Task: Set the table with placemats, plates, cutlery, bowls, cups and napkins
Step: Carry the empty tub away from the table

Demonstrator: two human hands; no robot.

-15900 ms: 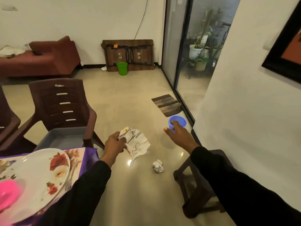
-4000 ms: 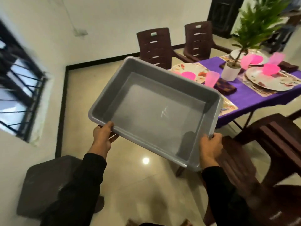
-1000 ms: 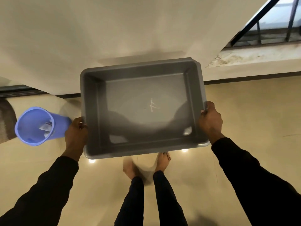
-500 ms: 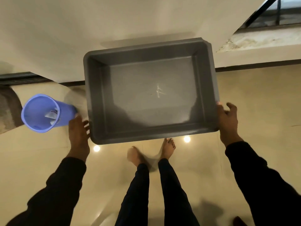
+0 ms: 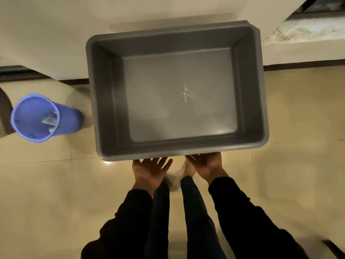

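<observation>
Fingers [image 5: 164, 162] at grey tub [image 5: 104, 101] rim, blue bin [image 5: 69, 120] w/ paper scraps [image 5: 49, 119]

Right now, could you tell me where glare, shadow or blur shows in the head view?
Head view: a small bright glare spot on the floor tile beside the grey tub's near corner; the tub casts a soft shadow on the wall; the feet below look smeared.

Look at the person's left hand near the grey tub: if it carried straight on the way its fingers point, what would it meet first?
Most likely the near rim of the grey tub. The left hand lies open, fingers spread toward that rim just ahead; how close they are in depth is unclear.
</observation>
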